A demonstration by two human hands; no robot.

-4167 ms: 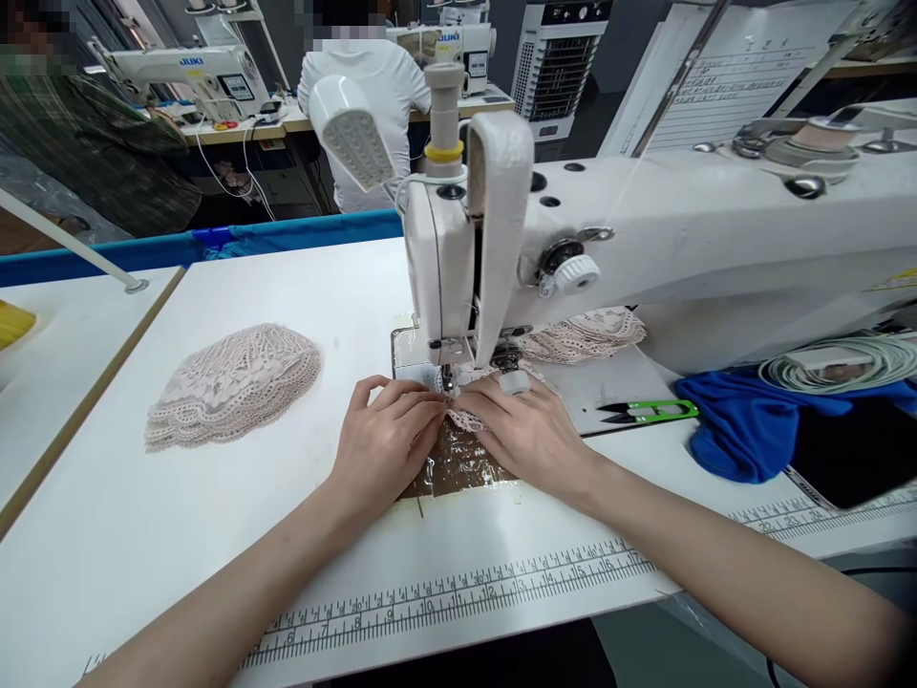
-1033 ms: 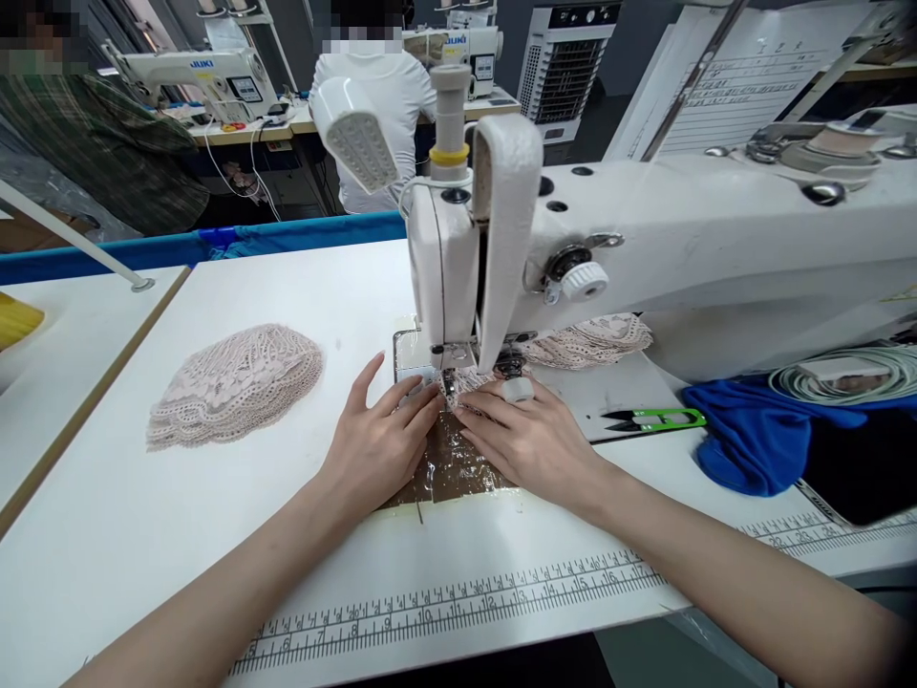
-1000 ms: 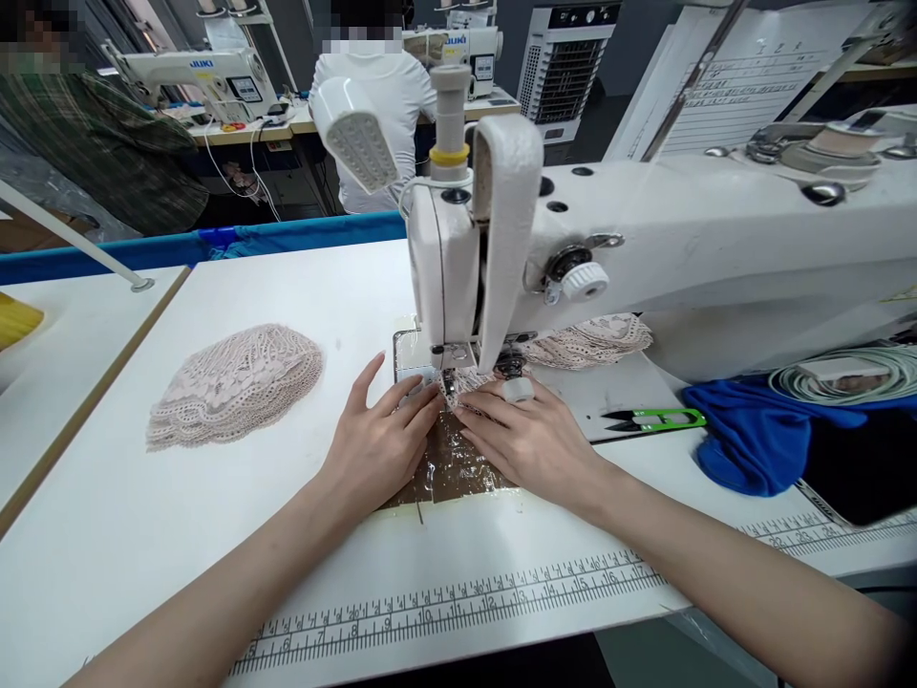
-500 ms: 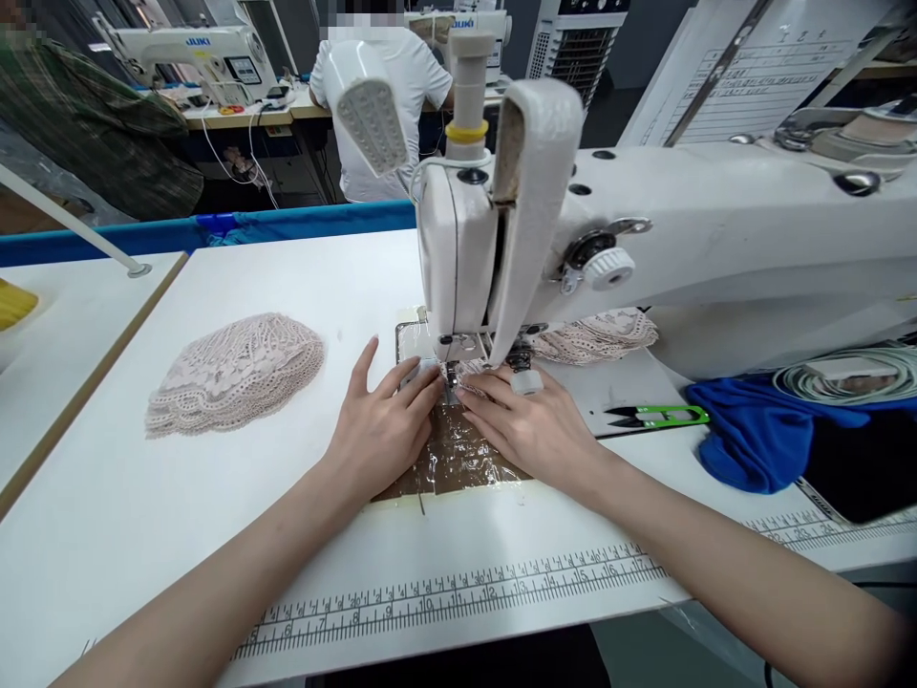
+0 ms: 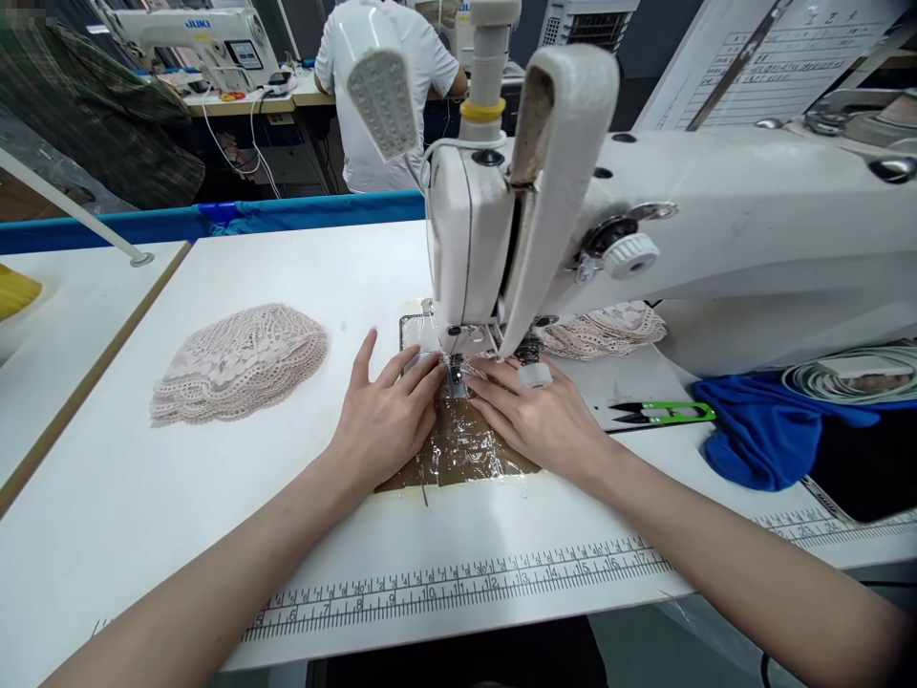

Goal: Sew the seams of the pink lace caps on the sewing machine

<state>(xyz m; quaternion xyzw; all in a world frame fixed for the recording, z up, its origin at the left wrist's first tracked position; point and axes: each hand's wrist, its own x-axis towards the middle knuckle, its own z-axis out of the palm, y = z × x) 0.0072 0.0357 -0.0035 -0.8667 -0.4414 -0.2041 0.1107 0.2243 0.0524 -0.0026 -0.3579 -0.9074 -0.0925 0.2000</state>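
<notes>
In the head view, a white sewing machine (image 5: 469, 229) stands over the work, its head and take-up guard blocking much of what lies behind. A lace stack (image 5: 240, 363) sits to the left; a second lace pile (image 5: 606, 330) is partly covered by the machine. On the right lie green-handled snips (image 5: 677, 412), crumpled blue cloth (image 5: 759, 440), a coil of pale tape (image 5: 852, 373) and a dark-screened device (image 5: 866, 468), cut off by the edge. Beyond are a person in a white shirt (image 5: 365, 124) and a plaid sleeve (image 5: 86, 115), both cropped.

The left hand (image 5: 383, 416) rests palm down, fingers spread, unclenched. The right hand (image 5: 541, 411) curves beside the presser foot; whether it pinches anything cannot be told. Between the fingertips, what appears to be a lace piece (image 5: 469, 369) lies at the foot, mostly hidden.

The lace is pinkish, openwork and scallop-edged; glossy film wrinkles over a brown patch (image 5: 469, 444).
</notes>
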